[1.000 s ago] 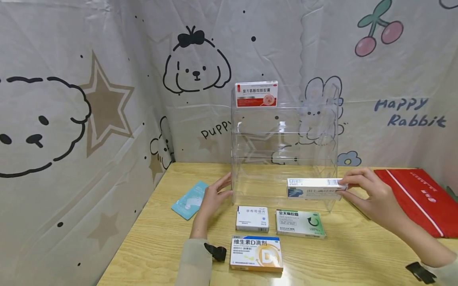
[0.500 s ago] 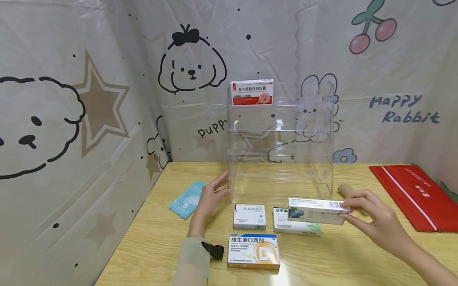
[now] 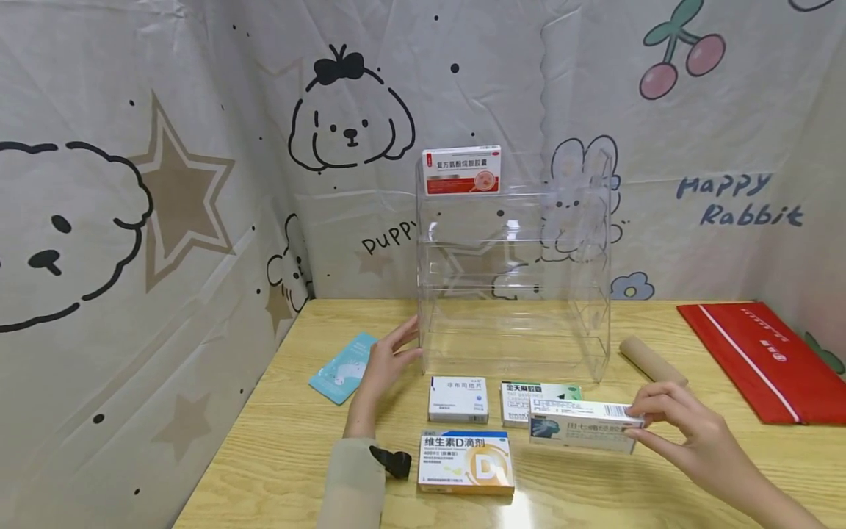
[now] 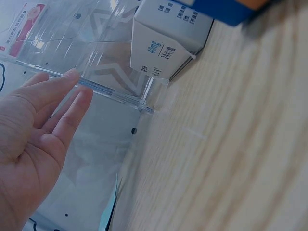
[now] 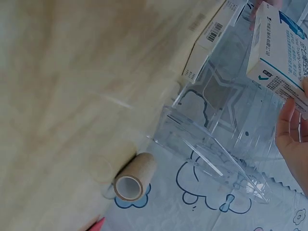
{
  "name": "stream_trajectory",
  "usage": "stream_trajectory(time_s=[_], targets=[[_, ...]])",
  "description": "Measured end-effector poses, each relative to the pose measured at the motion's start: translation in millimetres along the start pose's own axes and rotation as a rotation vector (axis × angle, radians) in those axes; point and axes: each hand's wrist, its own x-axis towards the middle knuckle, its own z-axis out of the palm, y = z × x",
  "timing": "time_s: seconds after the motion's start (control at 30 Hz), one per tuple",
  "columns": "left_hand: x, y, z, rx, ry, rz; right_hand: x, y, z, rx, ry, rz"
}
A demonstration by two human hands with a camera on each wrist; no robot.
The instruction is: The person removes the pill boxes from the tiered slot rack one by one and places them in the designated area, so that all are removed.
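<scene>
My right hand [image 3: 681, 430] pinches the right end of a narrow white medicine box [image 3: 575, 433] between thumb and fingers. The box is held level in front of the clear tiered display rack [image 3: 515, 367], overlapping a green-and-white medicine box [image 3: 515, 411] in the head view. Its blue-printed face shows in the right wrist view. With fairly straight fingers, my left hand [image 3: 380, 375] touches the left side of the rack; its fingertips lie at the clear edge in the left wrist view. A red-and-white medicine box [image 3: 463, 180] stands on the rack's top tier, at the left.
On the wooden table [image 3: 277, 470] before the rack lie a small white box [image 3: 457, 404] and an orange-and-white vitamin D box [image 3: 463, 470]. A teal packet [image 3: 340, 375] is at left. A cardboard tube [image 3: 651, 360] and red folder [image 3: 760, 360] lie right.
My right hand has brought the white medicine box down and toward me, from in front of the rack's lowest tier to over the green-and-white box. The left hand stays at the rack.
</scene>
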Motion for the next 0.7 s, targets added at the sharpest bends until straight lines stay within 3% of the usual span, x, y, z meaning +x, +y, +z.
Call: stream_trajectory(time_s=[0.4, 0.7], targets=[[1.5, 0.3, -0.5, 0.001, -0.011, 0.009, -12.0, -8.9, 5.3, 0.044, -0.09, 0.054], [0.0, -1.5, 0.1, -0.02, -0.014, 0.004, -26.0, -11.3, 8.1, 0.162, -0.163, 0.224]])
